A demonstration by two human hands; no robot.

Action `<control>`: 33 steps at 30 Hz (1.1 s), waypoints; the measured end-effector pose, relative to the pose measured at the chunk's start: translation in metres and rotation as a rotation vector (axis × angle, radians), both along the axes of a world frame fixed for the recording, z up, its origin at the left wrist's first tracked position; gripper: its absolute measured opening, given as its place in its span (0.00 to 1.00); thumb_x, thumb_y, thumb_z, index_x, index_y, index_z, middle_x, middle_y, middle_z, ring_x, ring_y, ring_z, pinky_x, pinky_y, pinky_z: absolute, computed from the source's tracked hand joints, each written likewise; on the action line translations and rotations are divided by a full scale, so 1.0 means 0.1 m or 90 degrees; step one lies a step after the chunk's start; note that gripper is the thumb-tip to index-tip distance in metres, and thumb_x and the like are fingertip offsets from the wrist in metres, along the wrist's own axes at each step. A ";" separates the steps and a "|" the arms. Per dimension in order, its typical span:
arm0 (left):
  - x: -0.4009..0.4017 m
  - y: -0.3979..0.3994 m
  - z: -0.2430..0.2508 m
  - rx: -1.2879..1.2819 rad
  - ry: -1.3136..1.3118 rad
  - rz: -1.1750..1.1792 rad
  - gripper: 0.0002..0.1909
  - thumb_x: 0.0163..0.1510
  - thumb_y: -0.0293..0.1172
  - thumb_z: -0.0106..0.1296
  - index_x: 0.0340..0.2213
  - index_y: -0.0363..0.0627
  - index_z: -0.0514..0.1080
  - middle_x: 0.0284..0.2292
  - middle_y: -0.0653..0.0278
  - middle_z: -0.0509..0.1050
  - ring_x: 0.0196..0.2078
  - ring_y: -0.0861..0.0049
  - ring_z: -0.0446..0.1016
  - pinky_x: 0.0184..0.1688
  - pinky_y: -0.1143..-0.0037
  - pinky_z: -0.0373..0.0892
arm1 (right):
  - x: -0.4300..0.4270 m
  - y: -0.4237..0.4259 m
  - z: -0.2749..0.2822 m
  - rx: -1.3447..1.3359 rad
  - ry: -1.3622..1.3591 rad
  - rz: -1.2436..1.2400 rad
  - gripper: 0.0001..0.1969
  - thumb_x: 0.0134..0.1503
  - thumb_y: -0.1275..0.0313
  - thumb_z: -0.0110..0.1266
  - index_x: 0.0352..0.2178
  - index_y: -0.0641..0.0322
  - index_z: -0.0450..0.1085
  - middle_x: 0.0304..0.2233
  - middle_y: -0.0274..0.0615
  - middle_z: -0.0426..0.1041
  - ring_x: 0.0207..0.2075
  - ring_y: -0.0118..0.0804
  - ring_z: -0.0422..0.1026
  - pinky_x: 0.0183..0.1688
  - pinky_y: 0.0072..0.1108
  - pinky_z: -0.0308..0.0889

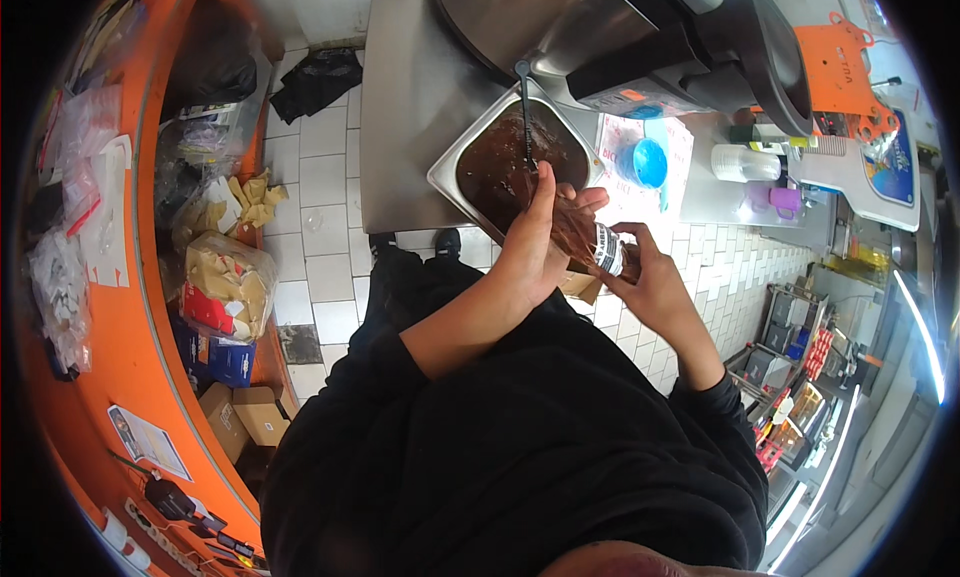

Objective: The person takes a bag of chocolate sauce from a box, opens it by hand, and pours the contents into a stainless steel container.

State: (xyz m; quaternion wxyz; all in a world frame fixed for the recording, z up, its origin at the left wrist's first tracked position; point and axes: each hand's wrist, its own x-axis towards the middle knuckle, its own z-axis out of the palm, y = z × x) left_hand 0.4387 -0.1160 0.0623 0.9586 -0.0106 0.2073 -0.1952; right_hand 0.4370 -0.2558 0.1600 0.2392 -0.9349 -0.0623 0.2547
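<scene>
Both hands are at the near right corner of a metal pan (450, 168) holding dark brown sauce. A dark long-handled utensil (526, 116) rests across the pan's far rim, its lower end reaching into the sauce near my left thumb. My left hand (536, 236) cradles a clear plastic container (574, 221), perhaps a bottle or bag, coated brown and bearing a printed label. My right hand (649, 269) grips its labelled end between thumb and fingers. The container lies tilted over the pan's corner; my fingers hide part of it.
A large stainless steel vessel (517, 14) stands behind the pan on the steel counter (405, 127). To the right are a blue cup (649, 162) on printed paper, stacked clear cups (742, 163) and a purple mug (784, 202). Orange shelving (112, 337) with bags and boxes lines the left.
</scene>
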 end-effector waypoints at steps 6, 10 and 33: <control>0.05 0.00 0.02 0.041 0.023 -0.043 0.22 0.47 0.57 0.49 0.24 0.50 0.64 0.24 0.69 0.68 0.34 0.74 0.69 0.39 0.74 0.65 | -0.05 0.02 0.18 -0.094 0.186 -0.033 0.19 0.53 0.63 0.52 0.40 0.67 0.65 0.25 0.52 0.71 0.26 0.46 0.71 0.32 0.30 0.64; 0.07 0.02 0.09 0.058 0.008 -0.082 0.21 0.47 0.56 0.50 0.24 0.50 0.64 0.24 0.69 0.68 0.33 0.75 0.69 0.38 0.74 0.66 | -0.07 0.05 0.27 -0.136 0.219 -0.022 0.19 0.55 0.59 0.48 0.27 0.70 0.70 0.15 0.49 0.68 0.19 0.41 0.69 0.27 0.29 0.62; -0.05 -0.13 0.12 0.009 -0.018 -0.054 0.24 0.47 0.56 0.51 0.29 0.45 0.63 0.28 0.65 0.68 0.37 0.71 0.71 0.37 0.71 0.68 | 0.04 -0.04 -0.09 0.103 0.065 0.058 0.14 0.54 0.62 0.51 0.28 0.66 0.68 0.14 0.34 0.64 0.13 0.22 0.60 0.15 0.17 0.55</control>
